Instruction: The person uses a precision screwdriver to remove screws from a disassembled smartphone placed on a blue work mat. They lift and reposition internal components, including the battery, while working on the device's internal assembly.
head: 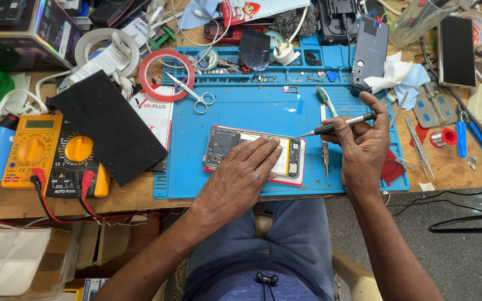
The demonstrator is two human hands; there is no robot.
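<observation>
An opened phone (225, 146) with its back off lies on a blue work mat (241, 111), resting on a red-edged white pad. My left hand (246, 173) lies flat across the phone's middle and holds it down. My right hand (362, 142) grips a thin black screwdriver (338, 126) whose tip touches the phone's upper right corner. The phone's removed back cover (370, 51) leans at the mat's far right.
Scissors (196, 96), a toothbrush (327, 100) and tweezers (324, 151) lie on the mat. Two yellow multimeters (57, 156) and a black foam sheet (107, 128) sit left. A red tape ring (167, 74), another phone (456, 51) and tools crowd the back and right.
</observation>
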